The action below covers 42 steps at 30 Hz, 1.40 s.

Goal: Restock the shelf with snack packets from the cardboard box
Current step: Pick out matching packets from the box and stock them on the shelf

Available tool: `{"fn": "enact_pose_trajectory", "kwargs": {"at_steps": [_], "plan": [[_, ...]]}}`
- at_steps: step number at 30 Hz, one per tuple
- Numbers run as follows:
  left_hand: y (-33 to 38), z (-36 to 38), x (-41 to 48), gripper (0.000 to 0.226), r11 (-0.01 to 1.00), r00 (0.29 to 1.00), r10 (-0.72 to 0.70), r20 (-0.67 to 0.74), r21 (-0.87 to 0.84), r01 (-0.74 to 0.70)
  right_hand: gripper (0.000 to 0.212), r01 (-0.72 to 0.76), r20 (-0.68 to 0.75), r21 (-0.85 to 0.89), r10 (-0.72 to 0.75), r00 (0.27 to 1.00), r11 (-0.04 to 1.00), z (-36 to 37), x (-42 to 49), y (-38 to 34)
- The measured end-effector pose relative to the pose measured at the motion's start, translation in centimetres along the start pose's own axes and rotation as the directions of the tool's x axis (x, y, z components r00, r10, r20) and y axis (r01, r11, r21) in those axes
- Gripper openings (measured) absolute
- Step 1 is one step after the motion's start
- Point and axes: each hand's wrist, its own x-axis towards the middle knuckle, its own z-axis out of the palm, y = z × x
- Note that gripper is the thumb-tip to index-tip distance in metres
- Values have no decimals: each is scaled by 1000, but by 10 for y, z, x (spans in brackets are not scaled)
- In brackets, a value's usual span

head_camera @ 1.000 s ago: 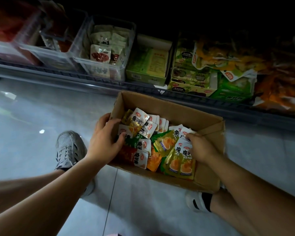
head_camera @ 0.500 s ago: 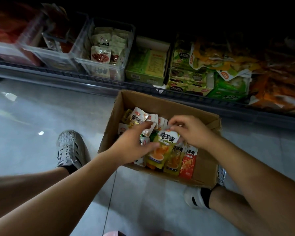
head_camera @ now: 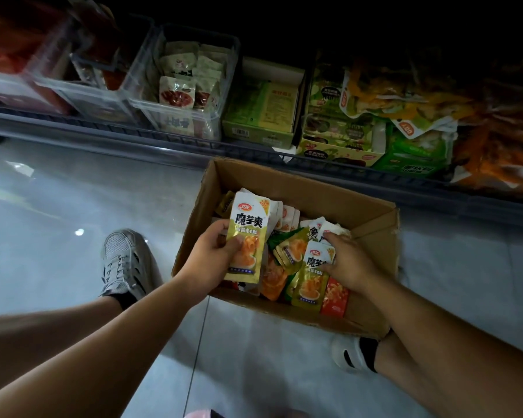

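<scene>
An open cardboard box stands on the floor in front of the low shelf. Several small snack packets fill it, yellow-green, orange and red. My left hand holds a yellow-green snack packet upright over the box's left side, thumb across its front. My right hand is down inside the box, fingers closed on the top of another yellow-green packet that lies among the rest.
The shelf holds clear plastic bins of packets, green display cartons and piled bags at the right. My grey shoe rests left of the box, the other foot by its near right corner. The floor is glossy tile.
My left hand has taken the yellow-green packet and raised it over the box's left side. My right hand has let go of it and dropped into the box onto another packet.
</scene>
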Motion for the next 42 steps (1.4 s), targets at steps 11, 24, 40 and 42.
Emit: {"fn": "enact_pose_trajectory", "kwargs": {"at_steps": [11,24,40,42], "plan": [[-1,5,0,24,1000,999,-18,-31,5,19,29,184,-58,45,-182,982,982,-18,-6,-6],[12,6,-12,67,998,995,-9,97,-53,15,16,362,-153,240,-334,930,901,-103,-29,-66],[5,4,-7,27,988,998,-51,46,-143,57,59,-64,1,171,65,998,983,-12,2,-15],[5,4,-6,27,990,997,-47,62,-127,55,66,-38,9,82,38,999,996,-2,4,-11]]}}
